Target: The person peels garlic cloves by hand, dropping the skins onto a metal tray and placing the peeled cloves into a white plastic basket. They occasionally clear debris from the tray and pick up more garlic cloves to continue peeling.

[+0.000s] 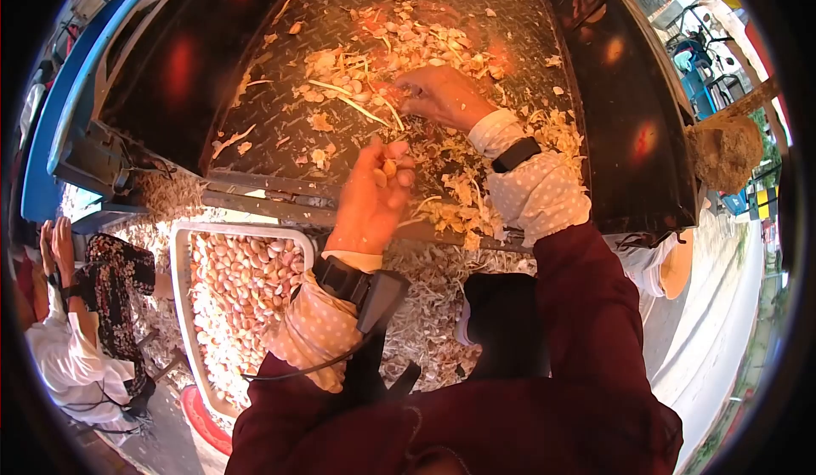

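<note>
My left hand [374, 190] is palm up over the front edge of the metal truck bed [280, 148], its fingers curled round a few garlic cloves [389, 167]. Farther forward, my right hand [438, 97] reaches down to the pile of loose cloves [425, 43] on the bed, fingertips bent against it; whatever they pinch is too small to make out. Long pale stalks [348, 99] lie just left of it. Papery husks [463, 199] are heaped between my hands and along the bed's edge.
A white crate [179, 279] full of cloves stands below the bed, left of my left arm, above a red basin [204, 420]. Another person [76, 330] sits at the far left. Husks [425, 305] cover the ground. A stone-like lump [727, 154] is at the right.
</note>
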Demonstrator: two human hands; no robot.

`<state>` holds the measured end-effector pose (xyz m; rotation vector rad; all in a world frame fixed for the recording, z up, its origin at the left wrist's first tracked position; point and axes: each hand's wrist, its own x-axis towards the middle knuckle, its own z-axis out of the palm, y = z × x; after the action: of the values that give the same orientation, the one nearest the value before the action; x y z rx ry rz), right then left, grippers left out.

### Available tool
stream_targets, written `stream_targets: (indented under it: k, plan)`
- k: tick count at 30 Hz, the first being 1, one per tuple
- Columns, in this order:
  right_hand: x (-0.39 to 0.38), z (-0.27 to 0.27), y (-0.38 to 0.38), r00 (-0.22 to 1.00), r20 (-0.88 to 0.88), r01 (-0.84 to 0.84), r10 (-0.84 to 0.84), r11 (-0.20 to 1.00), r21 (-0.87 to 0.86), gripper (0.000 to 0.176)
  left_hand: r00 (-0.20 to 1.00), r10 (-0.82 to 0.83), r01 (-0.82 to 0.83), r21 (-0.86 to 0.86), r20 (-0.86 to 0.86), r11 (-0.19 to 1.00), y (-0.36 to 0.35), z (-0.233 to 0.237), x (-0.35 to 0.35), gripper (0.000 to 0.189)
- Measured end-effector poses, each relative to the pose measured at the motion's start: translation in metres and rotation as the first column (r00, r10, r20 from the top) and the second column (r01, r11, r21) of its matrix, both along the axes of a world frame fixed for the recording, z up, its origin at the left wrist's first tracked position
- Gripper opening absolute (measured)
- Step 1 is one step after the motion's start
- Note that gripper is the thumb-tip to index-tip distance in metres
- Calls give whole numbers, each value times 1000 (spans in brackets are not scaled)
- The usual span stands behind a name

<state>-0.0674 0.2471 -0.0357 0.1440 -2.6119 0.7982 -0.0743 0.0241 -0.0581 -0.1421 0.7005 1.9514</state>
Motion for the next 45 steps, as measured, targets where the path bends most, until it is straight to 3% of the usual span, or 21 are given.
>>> stream_targets:
  k: [2,6,8,9,11,12,15,17,18,20,21,23,27,29,33,35,37,39,41,43,45]
  plan:
    - [-16,-22,11,987,149,-81,53,979,189,20,999,32,-32,-3,21,999,2,-1,-5,34]
    - [-2,-9,9,950,304,14,-73,981,194,14,994,102,-100,-50,42,994,6,1,-3,36]
    - [13,6,-4,871,468,317,-151,900,-300,13,993,114,-114,-49,14,992,8,1,-6,38]
    - [21,21,-21,872,467,314,-149,901,-299,13,993,117,-116,-47,14,992,10,5,-5,38]
    - [32,47,-56,895,416,155,159,765,-626,17,990,122,-116,-74,73,990,12,15,0,38]
    - [28,46,-58,895,415,152,163,764,-627,17,990,125,-119,-76,72,990,11,15,-1,38]
    - [10,44,-47,966,248,66,72,859,-507,23,986,149,-146,-36,76,989,9,10,-6,38]
    - [-19,30,-13,958,252,208,-137,936,-282,23,996,65,-65,-8,56,998,5,3,-10,36]
    - [-34,14,0,958,254,204,-131,936,-286,23,996,70,-70,-12,57,997,4,1,-10,36]
    - [-58,-14,17,977,125,151,-173,975,165,20,995,42,-45,42,87,998,4,-2,-13,35]
    - [-58,-8,14,977,126,149,-170,975,162,20,995,44,-48,39,88,998,2,-6,-15,35]
    - [-58,7,9,843,491,285,-221,957,-57,19,998,59,-62,68,38,996,-1,-15,-18,35]
    - [-41,8,7,800,553,322,-234,945,-66,16,976,210,-203,-98,64,974,9,3,-12,35]
    - [-16,21,-18,904,400,142,150,778,-612,11,976,209,-203,-95,59,975,7,19,-6,36]
    - [-3,46,-54,881,400,-13,253,859,-512,12,956,264,-248,-124,131,961,6,11,-8,38]
    - [-29,29,-41,958,282,48,60,931,-361,15,992,96,-103,84,84,991,0,-7,-16,36]
    - [-56,8,-40,970,213,-29,113,931,-364,13,991,97,-103,69,89,992,-1,-7,-17,34]
    - [-79,-8,-36,966,236,-149,104,972,180,11,992,91,-97,62,87,993,-1,-5,-17,32]
    - [-80,-10,-29,968,208,-160,138,983,91,9,990,96,-103,61,100,993,-3,-4,-17,29]
    - [-70,9,-31,826,562,21,29,996,-82,13,988,115,-121,51,102,991,-4,-9,-18,27]
    - [-58,17,-31,859,511,-32,14,999,28,16,986,134,-138,42,95,990,-4,-9,-20,26]
